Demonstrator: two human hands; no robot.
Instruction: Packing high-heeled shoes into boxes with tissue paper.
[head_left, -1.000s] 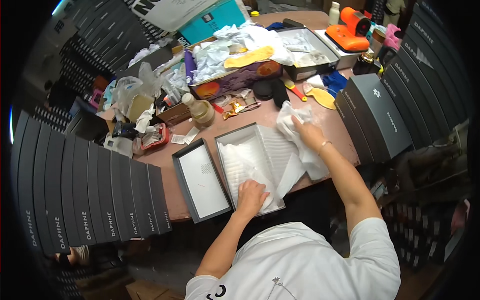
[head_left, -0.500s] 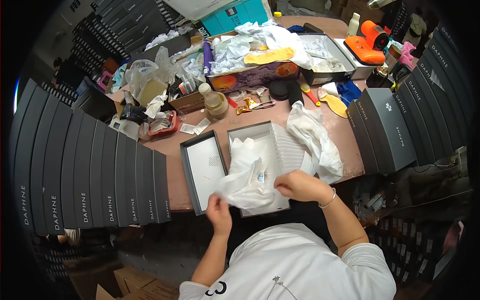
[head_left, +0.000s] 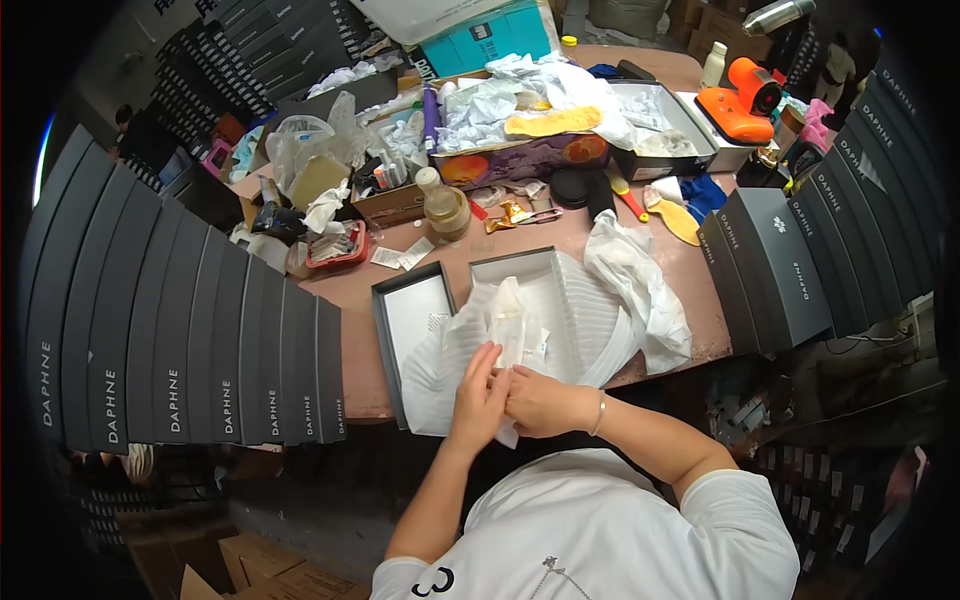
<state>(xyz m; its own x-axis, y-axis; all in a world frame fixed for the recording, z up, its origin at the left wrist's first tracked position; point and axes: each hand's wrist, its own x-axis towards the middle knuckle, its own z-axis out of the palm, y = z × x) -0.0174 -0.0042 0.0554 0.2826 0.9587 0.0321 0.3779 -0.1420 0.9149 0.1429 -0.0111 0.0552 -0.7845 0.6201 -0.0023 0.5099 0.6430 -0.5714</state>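
My left hand and my right hand meet at the near edge of the table, both pinching a sheet of white tissue paper that is lifted and bunched above an open grey box. The box's lid lies open-side up just to its left. More striped white tissue paper hangs out of the box on its right side and over the table edge.
Rows of upright dark grey boxes stand at the left and right. The back of the brown table holds a jar, a box of crumpled paper, an orange tool and small clutter.
My right hand came from the loose paper at the right to the box's near edge. Both hands have drawn together and lifted the tissue sheet, folding it across the box.
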